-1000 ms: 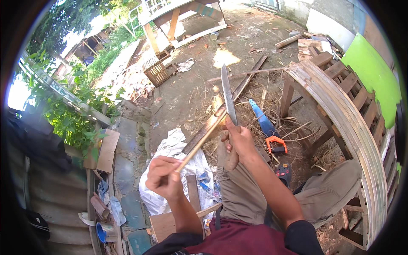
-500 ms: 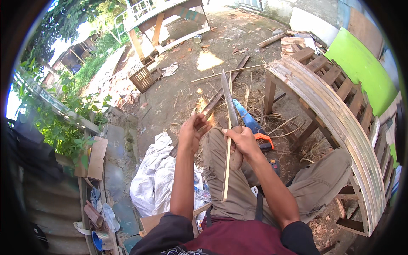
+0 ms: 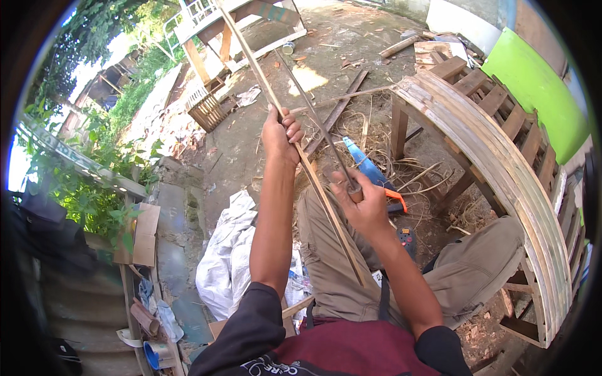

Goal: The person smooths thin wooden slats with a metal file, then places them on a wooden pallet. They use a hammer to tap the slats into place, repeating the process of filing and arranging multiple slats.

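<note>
My left hand is closed around a long, thin wooden strip. The strip slants from the far left, past the fist, down across my trouser leg. In my right hand is a long knife, gripped by its brown handle. Its narrow blade points away and to the left, to the right of the strip; a gap shows between them. Beyond my right hand, on the ground, lies a handsaw with a blue blade and an orange handle, among loose shavings.
A slatted wooden bench curves along my right side. White sacking lies to the left of my legs. Farther off are a dark plank, a slatted crate and a wooden table frame. A green panel leans behind the bench.
My left hand, open before, has closed on the strip. My right hand no longer holds the strip, only the knife. The strip now reaches farther away, and the knife has tilted left.
</note>
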